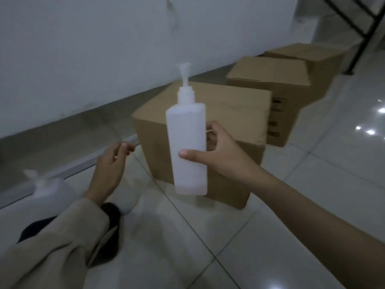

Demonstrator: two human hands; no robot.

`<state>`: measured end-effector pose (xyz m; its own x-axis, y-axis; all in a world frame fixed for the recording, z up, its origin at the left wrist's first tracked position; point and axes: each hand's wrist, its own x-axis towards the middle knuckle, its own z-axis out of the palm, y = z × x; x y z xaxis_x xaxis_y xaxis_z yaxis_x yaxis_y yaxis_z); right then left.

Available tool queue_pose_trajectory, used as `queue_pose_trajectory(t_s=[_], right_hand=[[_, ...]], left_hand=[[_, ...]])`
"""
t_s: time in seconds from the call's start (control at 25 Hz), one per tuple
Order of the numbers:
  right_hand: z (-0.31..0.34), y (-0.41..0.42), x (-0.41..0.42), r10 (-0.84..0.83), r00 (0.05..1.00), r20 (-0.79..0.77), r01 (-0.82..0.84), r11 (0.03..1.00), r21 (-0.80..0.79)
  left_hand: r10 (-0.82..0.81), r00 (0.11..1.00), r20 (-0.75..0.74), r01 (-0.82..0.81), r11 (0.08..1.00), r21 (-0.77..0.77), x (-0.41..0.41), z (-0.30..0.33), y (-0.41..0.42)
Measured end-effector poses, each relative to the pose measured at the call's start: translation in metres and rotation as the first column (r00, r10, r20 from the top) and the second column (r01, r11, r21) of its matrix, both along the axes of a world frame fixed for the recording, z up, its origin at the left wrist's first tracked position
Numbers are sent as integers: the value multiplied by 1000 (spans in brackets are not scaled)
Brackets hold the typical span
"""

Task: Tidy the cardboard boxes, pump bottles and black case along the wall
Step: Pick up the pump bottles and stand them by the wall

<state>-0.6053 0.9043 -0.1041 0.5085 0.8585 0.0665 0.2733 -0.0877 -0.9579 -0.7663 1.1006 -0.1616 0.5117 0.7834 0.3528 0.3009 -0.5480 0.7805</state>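
Right hand [216, 147] grips a tall translucent white rectangular plastic pump bottle [188, 147]: thumb across the front face low on the body, the other fingers curled round the far side edge. Bottle is upright, slightly tilted, held off the floor, its base hanging below the thumb. White pump head [185, 77] sits well above the fingers, nozzle blurred.

Just behind those fingers: a closed brown cardboard box [229, 113] on the glossy white tiled floor [239, 247]. Can't tell whether the knuckles touch it. Past it, further from the fingertips along the white wall [104, 59], a second brown cardboard box [268, 80] with dark printed marks on its side, then a third brown cardboard box [308, 53] right behind that one. All three line up in a row near the wall's grey base strip.

Left hand [110, 163] holds nothing: fingers loosely extended, fingertips pointing at the near box's lower left corner, just short of it. Beige sleeve [62, 243] covers that forearm.

Behind the left wrist, low by the wall: a second white pump bottle [48, 190], heavily blurred, apparently standing on the floor.

Black metal frame legs [366, 30] stand at top right, beyond the far box.
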Motion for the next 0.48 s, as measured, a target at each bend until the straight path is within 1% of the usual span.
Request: queue_pose_trajectory(t_s=[0.08,0.16,0.24,0.32,0.48], right_hand=[[-5,58,-21,66,998,-4,-66,998,0],[-10,109,-40,74,997,-12,-74,997,-1],[-15,149,-52,71,997,-6,-71,997,-3],[-20,184,-61,77,996,44,-76,997,-27],[-32,243,-61,68,989,134,-61,997,-55]], left_hand=[[105,994,20,-105,995,-1,-22,2,37],[155,987,49,-155,988,4,-38,8,65],[157,987,45,-158,987,20,-49,11,84],[171,985,12,-171,985,16,-64,7,104],[216,976,-41,-218,975,-53,-82,-3,136]])
